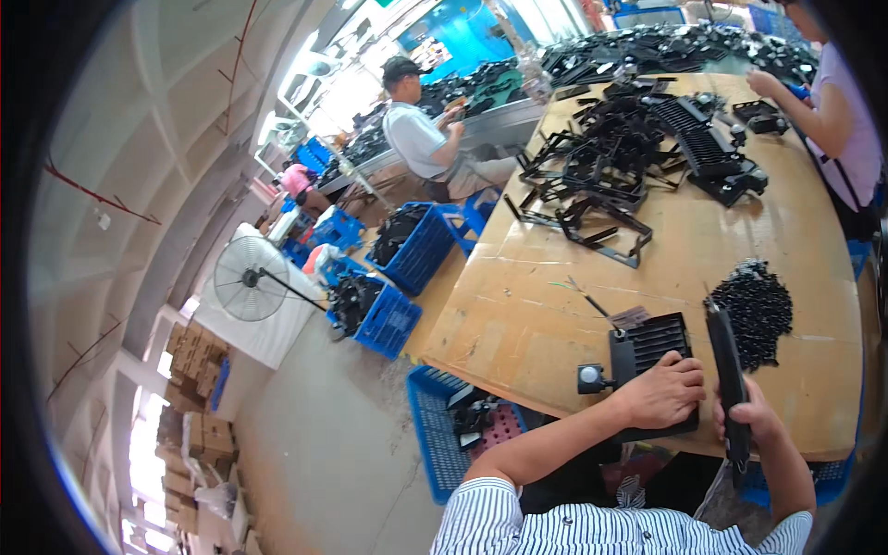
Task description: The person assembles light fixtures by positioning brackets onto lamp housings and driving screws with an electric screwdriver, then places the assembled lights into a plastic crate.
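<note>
Presently, left hand (664, 393) curls half-closed, holding finned black housing (659, 340) on table (481, 333); right hand (757, 416) wraps round long black tool (724, 347).

Left hand (668, 390) lies over part of the finned black housing (650, 340); fins beneath it hidden, and whether it grips or only rests is unclear. Right hand (751, 418) hides the middle of the long black tool (724, 347); tip too fine to make out. Small black pieces (754, 310), heaped: single shapes too small to tell. Frames (606, 153) tangled, lower ones buried under upper. Blue crate (427, 444) partly concealed by the bench (518, 314). Co-worker at right (846, 129): head cut off by the upper edge. Striped shirt (573, 535) cropped along the bottom. Far parts (666, 46) blurred together.
</note>
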